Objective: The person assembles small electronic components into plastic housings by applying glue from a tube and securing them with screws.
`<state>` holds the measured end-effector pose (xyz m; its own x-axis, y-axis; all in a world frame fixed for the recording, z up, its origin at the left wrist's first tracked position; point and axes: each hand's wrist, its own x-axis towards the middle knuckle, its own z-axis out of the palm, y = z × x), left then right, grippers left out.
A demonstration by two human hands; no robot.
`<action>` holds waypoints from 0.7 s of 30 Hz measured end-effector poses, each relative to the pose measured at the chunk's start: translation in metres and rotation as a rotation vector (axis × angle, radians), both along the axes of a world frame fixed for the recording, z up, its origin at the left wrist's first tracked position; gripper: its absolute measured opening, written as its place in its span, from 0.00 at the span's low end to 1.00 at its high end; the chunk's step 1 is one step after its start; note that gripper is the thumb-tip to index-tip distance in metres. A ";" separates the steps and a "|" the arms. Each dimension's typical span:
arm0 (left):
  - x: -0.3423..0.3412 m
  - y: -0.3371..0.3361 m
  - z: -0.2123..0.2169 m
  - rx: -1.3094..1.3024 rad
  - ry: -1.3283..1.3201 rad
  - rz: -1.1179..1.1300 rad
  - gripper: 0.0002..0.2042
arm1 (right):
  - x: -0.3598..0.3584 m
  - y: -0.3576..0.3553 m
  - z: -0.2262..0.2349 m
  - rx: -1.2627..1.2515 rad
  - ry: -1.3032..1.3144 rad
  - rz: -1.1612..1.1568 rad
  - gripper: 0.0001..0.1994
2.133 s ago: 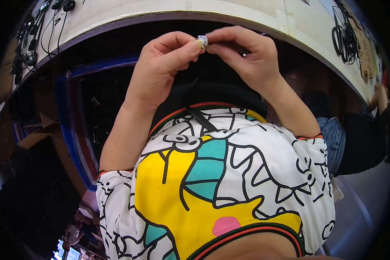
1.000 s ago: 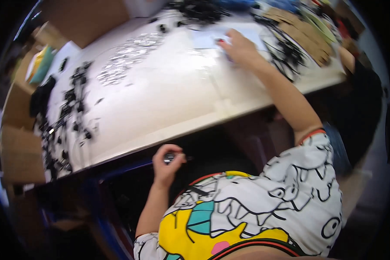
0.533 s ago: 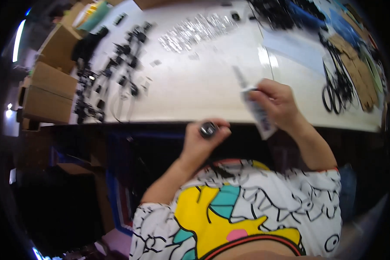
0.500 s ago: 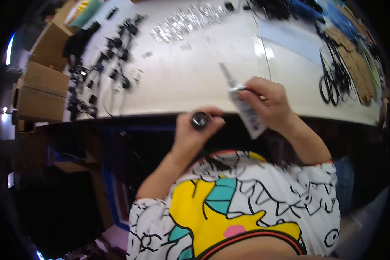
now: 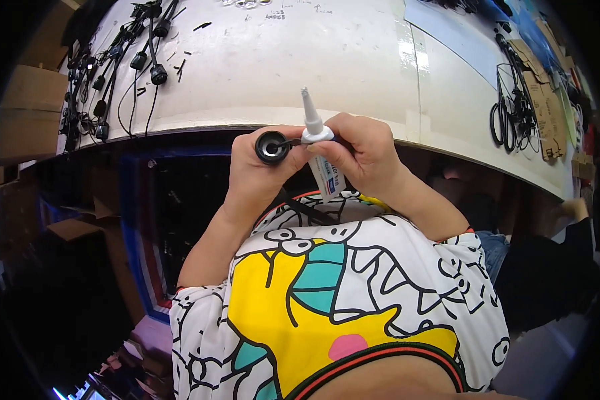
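My left hand (image 5: 247,172) is closed around a black round hollow part (image 5: 271,148), its open end facing up, with a lighter piece visible inside. A white squeeze tube with a long tapered nozzle (image 5: 311,115) is gripped in my right hand (image 5: 368,148). The nozzle points up and away from me, and the printed tube body hangs below the fingers. Both hands meet in front of my chest, just off the table's near edge. A thin dark piece shows between the black part and the tube's collar; I cannot tell which hand holds it.
Black cables with round connectors (image 5: 158,73) lie at the table's left. Small shiny parts (image 5: 247,3) show at the top. Black-handled scissors (image 5: 503,127) and a cable lie beside brown cardboard (image 5: 545,113) on the right. Cardboard boxes (image 5: 37,100) stand far left.
My right hand has brought the tube left and down beside my left hand, its nozzle now more upright. My left hand has shifted left and up, keeping the black part. The view has shifted too.
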<state>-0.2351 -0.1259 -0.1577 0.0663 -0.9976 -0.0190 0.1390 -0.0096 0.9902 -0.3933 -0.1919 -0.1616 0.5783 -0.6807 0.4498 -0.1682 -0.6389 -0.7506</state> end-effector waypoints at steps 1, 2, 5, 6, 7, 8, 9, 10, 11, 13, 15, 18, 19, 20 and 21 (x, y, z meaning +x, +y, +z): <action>0.000 0.001 0.001 0.001 0.008 0.005 0.10 | 0.001 0.001 -0.001 0.001 0.008 0.005 0.09; 0.001 0.001 0.001 0.011 0.012 -0.003 0.10 | 0.003 0.002 -0.003 -0.025 0.019 -0.004 0.09; 0.003 0.001 -0.001 0.009 0.013 -0.013 0.10 | 0.006 0.005 -0.004 -0.031 0.024 -0.010 0.09; 0.004 0.001 -0.002 -0.005 0.001 -0.016 0.10 | 0.008 0.006 -0.004 -0.013 0.010 -0.008 0.09; 0.005 0.000 -0.003 -0.002 0.008 -0.014 0.10 | 0.009 0.005 -0.005 -0.010 0.018 -0.006 0.09; 0.006 0.000 -0.005 -0.014 0.017 -0.014 0.10 | 0.010 0.006 -0.005 0.009 0.007 0.004 0.09; 0.007 0.000 -0.005 -0.026 0.025 -0.013 0.10 | 0.011 0.005 -0.005 0.026 -0.005 0.014 0.09; 0.008 0.000 -0.005 -0.024 0.032 -0.009 0.10 | 0.012 0.005 -0.005 0.028 0.001 0.018 0.09; 0.008 0.000 -0.004 0.000 0.038 -0.009 0.10 | 0.013 0.004 -0.004 0.054 -0.006 0.032 0.09; 0.009 0.000 -0.005 0.026 0.047 -0.008 0.11 | 0.015 0.004 -0.005 0.081 -0.011 0.048 0.09; 0.010 0.000 -0.006 0.028 0.026 0.004 0.11 | 0.016 0.003 -0.006 0.124 -0.038 0.068 0.08; 0.012 0.000 -0.005 0.029 -0.046 0.007 0.12 | 0.018 0.003 -0.005 0.134 -0.028 0.084 0.08; 0.013 0.000 -0.005 0.029 -0.044 0.010 0.12 | 0.018 0.002 -0.005 0.135 -0.026 0.087 0.08; 0.013 0.000 -0.005 0.024 -0.031 0.015 0.11 | 0.019 0.002 -0.005 0.146 -0.031 0.089 0.08; 0.013 0.000 -0.005 0.020 -0.018 0.018 0.11 | 0.019 0.002 -0.005 0.159 -0.036 0.089 0.08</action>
